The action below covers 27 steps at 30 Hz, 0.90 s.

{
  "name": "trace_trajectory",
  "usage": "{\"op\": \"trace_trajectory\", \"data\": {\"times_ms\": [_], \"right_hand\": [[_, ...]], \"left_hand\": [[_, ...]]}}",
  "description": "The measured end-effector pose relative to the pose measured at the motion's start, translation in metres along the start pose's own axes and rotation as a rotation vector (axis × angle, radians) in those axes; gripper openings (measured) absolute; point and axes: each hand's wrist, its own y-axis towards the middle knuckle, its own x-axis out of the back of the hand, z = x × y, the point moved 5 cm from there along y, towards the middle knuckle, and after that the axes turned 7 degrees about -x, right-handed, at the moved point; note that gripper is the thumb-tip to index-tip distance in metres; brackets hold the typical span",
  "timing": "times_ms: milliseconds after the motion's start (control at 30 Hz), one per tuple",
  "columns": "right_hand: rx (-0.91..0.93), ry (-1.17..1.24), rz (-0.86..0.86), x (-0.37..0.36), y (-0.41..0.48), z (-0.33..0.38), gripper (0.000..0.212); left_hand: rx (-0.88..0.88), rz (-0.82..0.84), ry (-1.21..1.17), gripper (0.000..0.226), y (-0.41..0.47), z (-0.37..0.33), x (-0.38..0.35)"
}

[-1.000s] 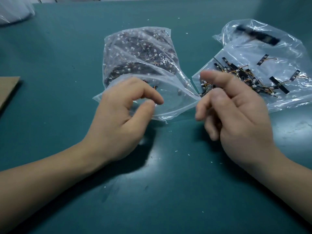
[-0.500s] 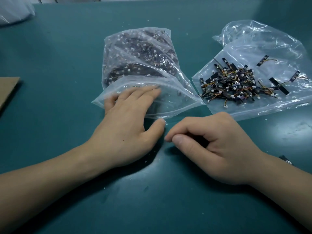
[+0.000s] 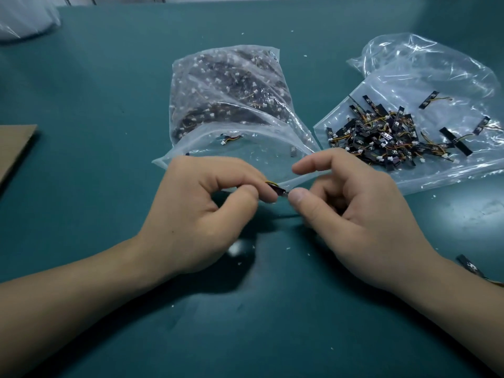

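Nearest, on the matte teal tabletop (image 3: pixel 272 336) beside the right forearm: a loose strip (image 3: pixel 468 264), flat and black, with white crumbs scattered about. Above it, left hand (image 3: pixel 196 211) and right hand (image 3: pixel 362 222), meeting mid-frame just over the tabletop. Between them the part (image 3: pixel 280 190), a small dark strip with yellow wire: one end pinched by the left fingers (image 3: pixel 245 196), the other by the right fingers (image 3: pixel 301 201), with the forefinger stretched out above. Half a second ago: left palm flat on the bag mouth, right hand curled on the tabletop. Just behind, partly hidden by the knuckles: the slack mouth of a clear, crinkled bag (image 3: pixel 226 105), stuffed with dark strips and white plugs. To its right, glossy film (image 3: pixel 425 77) carrying a pile (image 3: pixel 390 137) of black strips and orange-yellow wires. Far left, flat brown cardboard (image 3: pixel 13 148).
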Motion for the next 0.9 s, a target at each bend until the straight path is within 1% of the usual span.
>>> {"op": "trace_trajectory", "data": {"times_ms": [67, 133, 233, 333, 433, 600, 667, 700, 800, 900], "right_hand": [[-0.009, -0.022, -0.01, 0.0007, 0.0006, -0.0003, 0.023], [0.015, -0.107, -0.006, -0.0006, 0.0014, 0.0002, 0.016], [0.059, -0.225, 0.032, -0.0041, 0.0002, 0.0023, 0.017], [0.075, -0.203, 0.069, -0.0038, 0.0, 0.0056, 0.014], [0.12, -0.209, 0.053, -0.0026, 0.002, 0.009, 0.011], [0.117, -0.175, 0.071, -0.0015, 0.0013, 0.0073, 0.013], [0.155, -0.181, 0.069, -0.0006, 0.0003, 0.0093, 0.01], [0.164, -0.188, 0.067, -0.0005, 0.0004, 0.0095, 0.01], [0.172, -0.227, 0.071, -0.002, 0.0011, 0.0075, 0.012], [0.111, -0.135, 0.038, 0.0007, 0.0025, 0.0044, 0.013]], "left_hand": [[-0.085, 0.049, -0.001, 0.026, -0.0008, -0.0037, -0.0013], [-0.133, 0.062, 0.012, 0.027, -0.0003, -0.0043, -0.0021], [-0.144, 0.048, 0.025, 0.026, -0.0004, -0.0045, -0.003], [-0.14, 0.048, -0.007, 0.027, 0.0012, -0.0053, -0.0023], [-0.154, 0.055, -0.024, 0.027, 0.0015, -0.0048, -0.002], [-0.054, 0.061, -0.048, 0.013, 0.0017, 0.0013, -0.0033], [-0.009, 0.091, -0.077, 0.017, 0.003, 0.0027, -0.0072], [-0.009, 0.104, -0.064, 0.019, 0.0032, 0.0033, -0.0089], [-0.038, 0.106, 0.009, 0.013, 0.0041, 0.0018, -0.0097], [-0.007, 0.062, -0.021, 0.012, 0.0048, 0.003, -0.0065]]}}
